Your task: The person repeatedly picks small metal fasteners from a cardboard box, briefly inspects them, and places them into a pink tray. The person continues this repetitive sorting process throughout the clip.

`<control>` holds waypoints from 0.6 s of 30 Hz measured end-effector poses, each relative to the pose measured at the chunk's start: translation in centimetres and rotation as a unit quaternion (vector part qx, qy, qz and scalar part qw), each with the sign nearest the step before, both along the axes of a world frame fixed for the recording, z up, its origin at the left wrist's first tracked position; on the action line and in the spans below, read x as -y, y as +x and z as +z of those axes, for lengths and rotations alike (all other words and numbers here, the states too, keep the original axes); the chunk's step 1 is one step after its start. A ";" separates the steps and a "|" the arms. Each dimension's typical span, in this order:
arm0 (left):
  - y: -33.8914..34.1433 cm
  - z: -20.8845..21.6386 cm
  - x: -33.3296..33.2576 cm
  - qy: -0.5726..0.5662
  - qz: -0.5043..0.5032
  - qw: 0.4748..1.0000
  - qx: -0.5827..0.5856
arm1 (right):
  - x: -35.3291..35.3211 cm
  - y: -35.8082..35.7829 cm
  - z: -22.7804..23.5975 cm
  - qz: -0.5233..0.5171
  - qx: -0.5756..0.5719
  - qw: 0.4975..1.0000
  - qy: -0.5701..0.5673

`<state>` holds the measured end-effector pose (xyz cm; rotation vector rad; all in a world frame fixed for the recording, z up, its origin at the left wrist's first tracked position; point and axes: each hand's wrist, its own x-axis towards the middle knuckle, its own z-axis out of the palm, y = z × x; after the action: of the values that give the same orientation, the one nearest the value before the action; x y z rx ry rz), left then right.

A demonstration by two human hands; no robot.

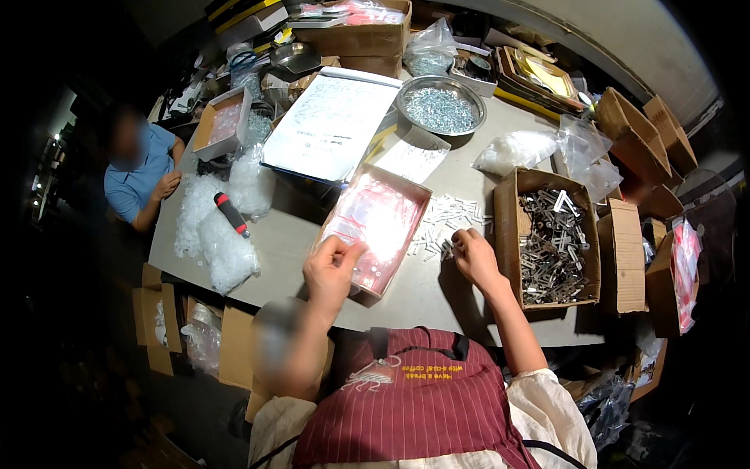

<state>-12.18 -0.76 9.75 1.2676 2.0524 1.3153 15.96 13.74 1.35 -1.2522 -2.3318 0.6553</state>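
Observation:
My left hand (330,272) is closed in a pinch at the left side of a shallow cardboard box (426,205). Small clear plastic bags with red edges (373,213) fill that box, and strong light glares off them. What the left fingers hold, if anything, I cannot make out. Over the near right edge of a spread of small white strip-like pieces (445,219) is my right hand (472,256), its fingers bent together. Whatever lies between those fingertips is hidden. Right of it stands a deep cardboard box (508,258) heaped with dark and shiny metal brackets (553,250).
A metal bowl (478,98) of small screws and a clipboard with papers (332,125) lie farther back. Bags of white parts (226,246) and a red-black handled tool (229,213) are at left. Another person (141,172) sits at the far left. Open cartons (625,254) crowd the right.

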 end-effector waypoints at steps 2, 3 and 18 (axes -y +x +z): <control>1.6 0.6 -0.2 0.064 -0.050 0.997 0.009 | 0.5 0.3 -0.6 0.053 0.052 0.995 0.066; 2.5 0.9 -0.4 0.096 -0.078 0.992 0.014 | 0.7 0.3 -0.9 0.057 0.051 0.993 0.089; 9.8 -3.0 0.1 0.103 -0.201 0.962 -0.151 | 2.7 0.5 0.1 -0.047 0.038 0.998 0.015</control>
<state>-2.37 -0.86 6.72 1.9625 1.7338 1.2236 16.42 11.02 1.46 -1.3868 -2.3172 0.5474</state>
